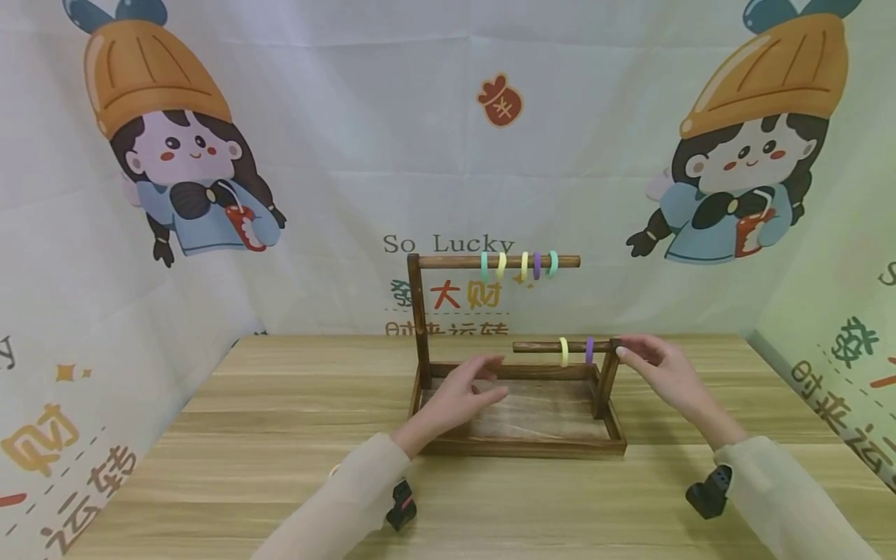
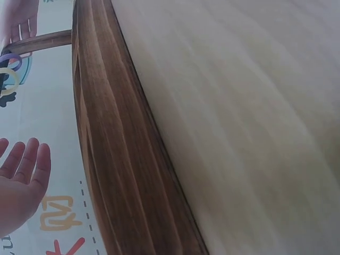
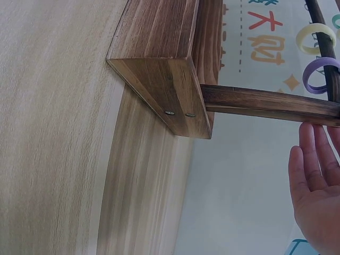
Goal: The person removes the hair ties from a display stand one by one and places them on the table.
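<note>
A dark wooden rack (image 1: 518, 447) with a tray base stands on the table. Its tall post carries an upper bar (image 1: 448, 262) with several green, yellow and purple rings. On the lower bar (image 1: 535, 347) at the right hang a yellow ring (image 1: 564, 351) and a purple ring (image 1: 589, 350). My right hand (image 1: 661, 373) has its fingertips at the top of the short post (image 1: 605, 385); in the right wrist view its fingers (image 3: 313, 159) are nearly straight. My left hand (image 1: 458, 397) is over the tray's left part, holding nothing, with its fingers extended.
The rack rests on a wood-grain table (image 1: 294, 435). A white printed cloth (image 1: 350, 155) hangs behind and at both sides. Dark wrist cameras (image 1: 710, 491) sit at the sleeves. The upper bar's right end is free, as is the lower bar's left end.
</note>
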The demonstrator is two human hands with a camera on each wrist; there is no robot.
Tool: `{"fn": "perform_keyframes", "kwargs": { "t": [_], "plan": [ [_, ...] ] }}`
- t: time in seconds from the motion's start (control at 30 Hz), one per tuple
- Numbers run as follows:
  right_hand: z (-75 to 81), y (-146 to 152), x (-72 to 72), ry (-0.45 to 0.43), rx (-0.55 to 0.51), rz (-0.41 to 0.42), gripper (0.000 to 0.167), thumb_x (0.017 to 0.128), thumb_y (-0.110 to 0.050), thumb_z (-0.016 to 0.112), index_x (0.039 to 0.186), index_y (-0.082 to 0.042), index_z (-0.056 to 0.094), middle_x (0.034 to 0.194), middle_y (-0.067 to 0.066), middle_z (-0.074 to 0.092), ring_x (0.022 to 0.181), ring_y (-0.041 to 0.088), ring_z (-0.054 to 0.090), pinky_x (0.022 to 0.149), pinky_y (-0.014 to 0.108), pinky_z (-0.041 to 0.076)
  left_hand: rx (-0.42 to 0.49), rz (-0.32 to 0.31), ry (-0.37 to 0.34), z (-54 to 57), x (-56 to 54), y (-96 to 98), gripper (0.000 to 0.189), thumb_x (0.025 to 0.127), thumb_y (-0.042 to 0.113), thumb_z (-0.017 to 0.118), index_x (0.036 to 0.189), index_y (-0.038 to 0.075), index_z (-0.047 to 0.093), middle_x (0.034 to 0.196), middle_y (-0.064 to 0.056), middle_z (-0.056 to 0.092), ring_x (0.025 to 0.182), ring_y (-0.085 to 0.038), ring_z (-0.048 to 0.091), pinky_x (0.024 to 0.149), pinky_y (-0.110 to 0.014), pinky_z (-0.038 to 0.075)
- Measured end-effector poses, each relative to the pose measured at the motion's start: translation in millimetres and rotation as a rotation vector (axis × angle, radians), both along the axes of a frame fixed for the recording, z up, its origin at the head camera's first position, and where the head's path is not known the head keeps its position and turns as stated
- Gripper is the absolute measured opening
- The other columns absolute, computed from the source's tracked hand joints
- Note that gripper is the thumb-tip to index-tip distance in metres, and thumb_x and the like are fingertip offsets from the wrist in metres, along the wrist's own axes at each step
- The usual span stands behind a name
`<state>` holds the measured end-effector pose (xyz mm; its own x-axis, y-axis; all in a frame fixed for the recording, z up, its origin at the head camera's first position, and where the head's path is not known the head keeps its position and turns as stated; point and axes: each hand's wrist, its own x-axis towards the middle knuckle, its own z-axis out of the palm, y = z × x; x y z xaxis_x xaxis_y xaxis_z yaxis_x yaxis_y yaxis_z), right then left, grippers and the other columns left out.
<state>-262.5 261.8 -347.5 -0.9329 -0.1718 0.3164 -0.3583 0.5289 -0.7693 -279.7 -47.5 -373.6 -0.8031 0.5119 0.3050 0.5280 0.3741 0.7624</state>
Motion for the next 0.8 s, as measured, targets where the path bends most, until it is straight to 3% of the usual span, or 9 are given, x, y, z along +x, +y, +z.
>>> {"fn": "perform_keyframes", "kwargs": {
  "t": [0.23,0.43,0.8],
  "plan": [
    [-1.1,0,-0.7,0.003,0.0,-0.001,0.048,0.092,-0.032,0.046,0.123,0.004,0.044,0.118,0.023,0.049,0.105,0.035,0.047,0.084,0.048,0.04,0.058,0.003,-0.062,3.2,-6.5,9.0,0.053,0.085,0.022,0.06,0.131,0.006,0.038,0.128,-0.011,0.042,0.107,-0.024,0.047,0.084,-0.038,0.043],
    [-1.9,1,-2.5,0.008,-0.003,-0.003,0.048,0.092,-0.032,0.046,0.123,0.005,0.045,0.118,0.023,0.049,0.105,0.034,0.047,0.084,0.048,0.04,0.064,0.017,-0.083,9.4,-10.8,15.7,0.057,0.083,0.026,0.062,0.132,0.011,0.037,0.128,-0.004,0.042,0.109,-0.018,0.045,0.086,-0.034,0.041],
    [-2.9,2,-2.4,0.012,-0.002,0.001,0.047,0.092,-0.032,0.046,0.123,0.004,0.045,0.118,0.023,0.048,0.105,0.034,0.047,0.084,0.048,0.04,0.025,0.014,-0.01,14.8,-15.9,24.8,0.059,0.083,0.032,0.061,0.133,0.012,0.037,0.129,-0.002,0.04,0.112,-0.017,0.041,0.088,-0.035,0.04]
  ]
}}
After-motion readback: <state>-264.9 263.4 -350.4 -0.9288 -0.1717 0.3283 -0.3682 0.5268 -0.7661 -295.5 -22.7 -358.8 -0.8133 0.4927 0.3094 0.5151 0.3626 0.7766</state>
